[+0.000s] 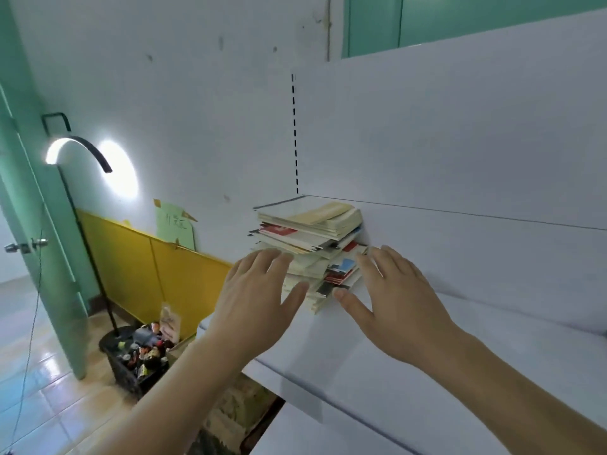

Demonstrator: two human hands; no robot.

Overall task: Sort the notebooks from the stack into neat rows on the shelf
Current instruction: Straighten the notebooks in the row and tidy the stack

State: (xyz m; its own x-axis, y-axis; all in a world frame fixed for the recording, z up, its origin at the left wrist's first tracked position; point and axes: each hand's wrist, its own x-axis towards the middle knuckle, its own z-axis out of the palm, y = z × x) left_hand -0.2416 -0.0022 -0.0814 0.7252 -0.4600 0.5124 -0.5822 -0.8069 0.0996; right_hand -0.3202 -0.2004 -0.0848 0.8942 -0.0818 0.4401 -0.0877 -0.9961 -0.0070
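Note:
An uneven stack of notebooks (315, 238), mostly cream with some red and blue covers, lies at the left end of a white shelf (460, 323) against its back panel. My left hand (259, 290) reaches in from the left with fingers straight, its fingertips at the stack's left side. My right hand (391, 290) comes in from the right, fingers spread, with its fingertips and thumb at the stack's lower right corner. Neither hand holds a notebook. The lower notebooks are partly hidden behind both hands.
The white shelf runs on to the right of the stack. On the floor at left stand a lit floor lamp (78, 149) and a black basket (138, 359) full of small items. A green door (29, 224) and yellow wall panel (157, 267) lie beyond.

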